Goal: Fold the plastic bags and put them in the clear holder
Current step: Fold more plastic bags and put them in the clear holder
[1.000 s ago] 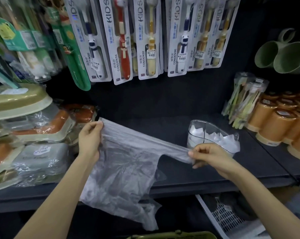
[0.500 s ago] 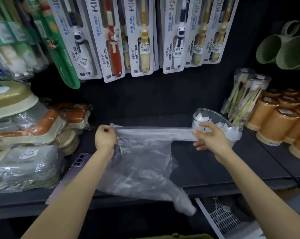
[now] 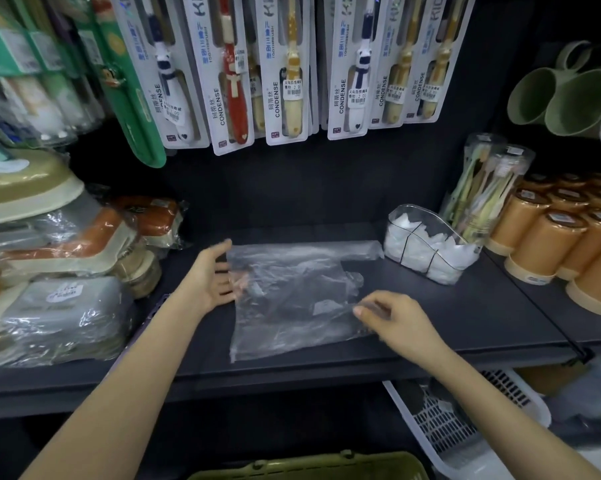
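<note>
A thin clear plastic bag (image 3: 292, 299) lies spread flat on the dark shelf (image 3: 465, 323), one handle stretched toward the right. My left hand (image 3: 212, 275) is at the bag's left edge, fingers straight, some under the film. My right hand (image 3: 392, 317) pinches the bag's right edge between thumb and fingers. The clear holder (image 3: 427, 244) stands at the back right of the shelf, with several folded white bags inside it.
Wrapped soap dishes (image 3: 50, 271) are stacked on the left. Orange cups (image 3: 551, 237) and a clear tube of toothbrushes (image 3: 482, 188) stand on the right. Carded toothbrushes (image 3: 285, 71) hang above. A white slotted basket (image 3: 465, 420) sits below the shelf edge.
The bag was held up stretched between both hands; now it lies flat on the shelf. My left hand has let go of its corner and opened; my right hand dropped to the bag's right edge.
</note>
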Demonstrator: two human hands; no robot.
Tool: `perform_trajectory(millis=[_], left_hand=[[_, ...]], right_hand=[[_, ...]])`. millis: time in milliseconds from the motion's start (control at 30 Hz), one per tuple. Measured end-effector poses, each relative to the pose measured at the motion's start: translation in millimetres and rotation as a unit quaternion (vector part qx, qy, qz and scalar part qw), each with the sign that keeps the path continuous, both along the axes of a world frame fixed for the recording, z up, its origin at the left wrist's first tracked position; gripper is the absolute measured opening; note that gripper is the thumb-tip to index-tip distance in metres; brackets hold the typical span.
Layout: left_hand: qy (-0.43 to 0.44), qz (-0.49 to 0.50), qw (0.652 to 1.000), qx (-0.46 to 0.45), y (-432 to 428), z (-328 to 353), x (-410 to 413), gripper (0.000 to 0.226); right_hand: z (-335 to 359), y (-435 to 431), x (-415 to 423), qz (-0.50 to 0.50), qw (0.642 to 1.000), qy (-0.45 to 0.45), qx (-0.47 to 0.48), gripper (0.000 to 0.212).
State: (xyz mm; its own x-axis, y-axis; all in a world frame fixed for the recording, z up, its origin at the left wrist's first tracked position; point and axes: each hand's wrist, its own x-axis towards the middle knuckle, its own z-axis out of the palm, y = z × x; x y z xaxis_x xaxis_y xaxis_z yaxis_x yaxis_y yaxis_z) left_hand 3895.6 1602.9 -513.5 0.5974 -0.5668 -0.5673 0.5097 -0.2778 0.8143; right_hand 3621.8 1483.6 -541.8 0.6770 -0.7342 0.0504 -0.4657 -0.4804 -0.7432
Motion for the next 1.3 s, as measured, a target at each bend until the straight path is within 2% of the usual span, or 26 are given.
perform_trajectory(millis=[133,200,300,400,467,500,567,600,700,867,933,1100,1300], left_hand=[[-0.120,-0.059,0.986,0.097,39.8,-5.5,-27.6,0.033],[-0.142,-0.058,0.983,0.104,56.2,-9.5,-38.8,0.029],[-0.069,-0.032,0.995,0.063,68.6,-13.2,-46.2,0.023],[0.060,0.023,0.994,-0.084,67.5,-1.6,-43.2,0.008],[0.082,0.090,0.979,-0.164,62.5,6.3,-37.5,0.018],[0.072,0.105,0.978,-0.164,60.8,8.6,-36.2,0.030],[0.048,0.096,0.990,-0.096,61.6,7.9,-40.2,0.049],[0.039,0.074,0.995,-0.058,63.5,6.3,-44.1,0.052],[-0.005,0.028,0.999,-0.019,69.6,0.1,-50.3,0.046],[-0.118,0.055,0.991,-0.021,68.3,-11.9,-45.8,0.016],[-0.141,0.066,0.988,-0.020,67.9,-16.6,-45.1,0.021],[-0.144,0.102,0.983,-0.045,69.0,-24.4,-40.7,0.017],[-0.147,0.117,0.980,-0.069,67.8,-32.5,-40.5,0.014]], right_hand=[[-8.5,4.6,7.3,-0.056,0.992,-0.075,0.083,0.018],[-11.9,8.5,11.1,-0.079,0.985,-0.102,0.118,0.027],[-14.7,13.0,15.6,-0.127,0.966,-0.158,0.163,0.033],[-15.5,16.2,20.8,-0.171,0.947,-0.200,0.182,0.033],[-15.6,19.4,24.2,-0.185,0.943,-0.209,0.182,0.032],[-15.9,21.1,25.4,-0.186,0.943,-0.211,0.178,0.031],[-16.6,24.0,27.0,-0.179,0.949,-0.204,0.162,0.032],[-16.8,25.2,27.2,-0.174,0.953,-0.196,0.150,0.032],[-18.3,26.6,26.0,-0.145,0.968,-0.173,0.110,0.030],[-19.1,26.9,19.3,-0.084,0.979,-0.155,0.102,0.015],[-17.6,23.7,10.1,-0.054,0.982,-0.145,0.107,0.002],[-19.6,6.5,-20.6,-0.009,0.997,-0.052,0.054,0.026],[-23.5,10.4,-35.5,0.038,0.994,0.044,-0.091,0.049]])
